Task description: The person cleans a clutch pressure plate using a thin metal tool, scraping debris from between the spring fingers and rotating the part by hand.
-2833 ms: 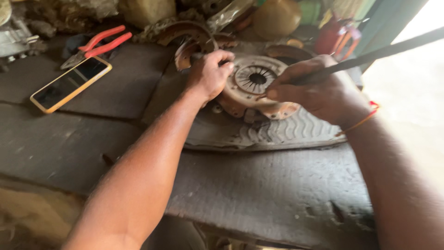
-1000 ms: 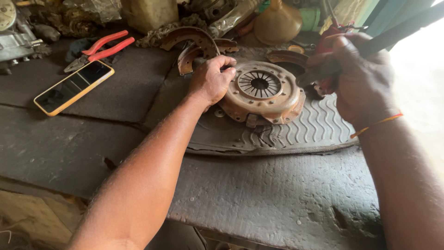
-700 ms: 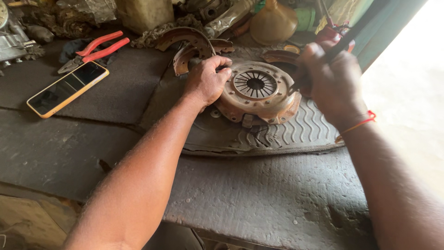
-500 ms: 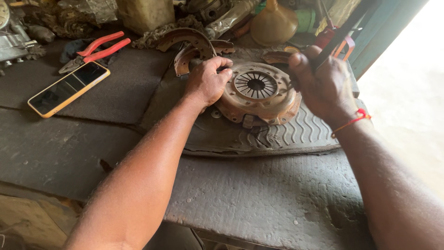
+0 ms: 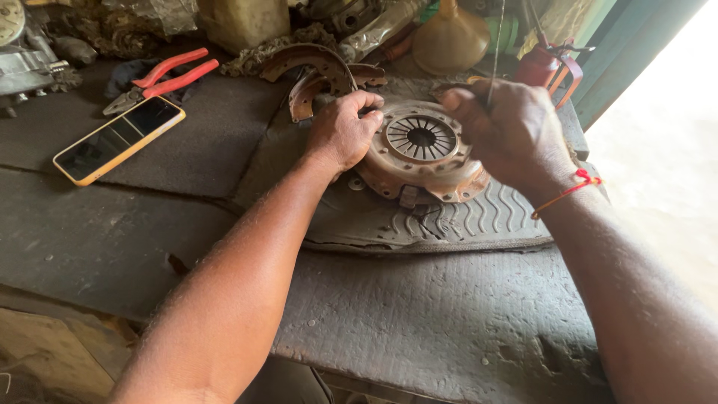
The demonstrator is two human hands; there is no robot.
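Note:
A rusty round clutch cover with a slotted centre lies on a ribbed rubber mat on the workbench. My left hand grips its left rim, fingers curled over the edge. My right hand is closed around a thin dark metal rod that rises almost straight up, its lower end at the cover's right rim. A red thread is tied around my right wrist.
A phone in an orange case and red-handled pliers lie at the left. Rusty brake shoes sit behind the cover. A brown funnel, a red oil can and greasy parts line the back. The bench's front edge runs below.
My right hand lifted away from the cover, then came back down to its right rim, swinging the rod from slanted to nearly upright. The left hand stayed on the left rim.

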